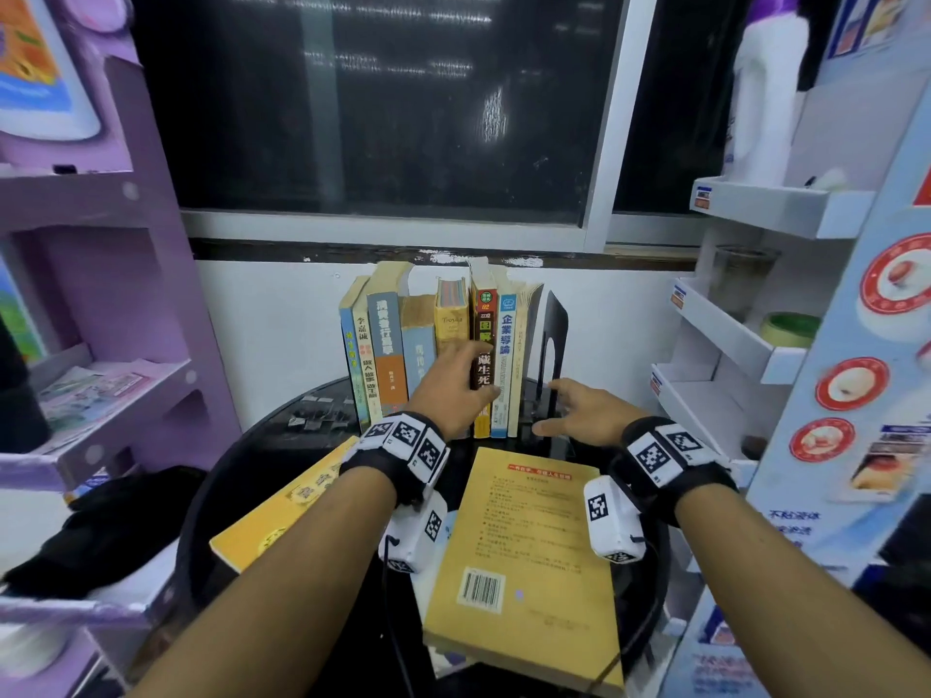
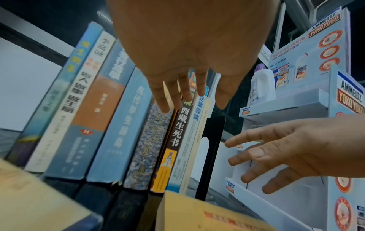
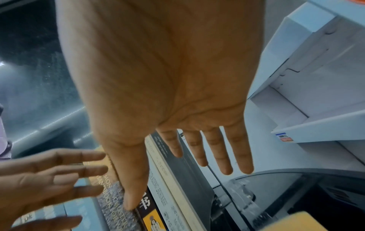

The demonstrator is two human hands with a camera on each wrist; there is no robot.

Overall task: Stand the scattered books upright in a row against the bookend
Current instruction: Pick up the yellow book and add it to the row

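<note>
Several books [image 1: 403, 345] stand upright in a row on a round black table [image 1: 201, 501], against a black metal bookend [image 1: 554, 335] at the row's right end. My left hand [image 1: 468, 375] is open, its straight fingers at the spines near the middle of the row [image 2: 122, 125]; I cannot tell whether they touch. My right hand [image 1: 569, 400] is open with spread fingers, low beside the bookend's base and holding nothing. A yellow book [image 1: 524, 546] lies flat, back cover up, under my wrists. A second yellow book [image 1: 282, 511] lies flat to its left.
A purple shelf unit [image 1: 101, 294] stands close on the left, with a black cloth [image 1: 101, 536] at its foot. A white display rack [image 1: 745, 345] crowds the right side. Several black binder clips [image 1: 312, 420] lie on the table left of the row. A wall and dark window are behind.
</note>
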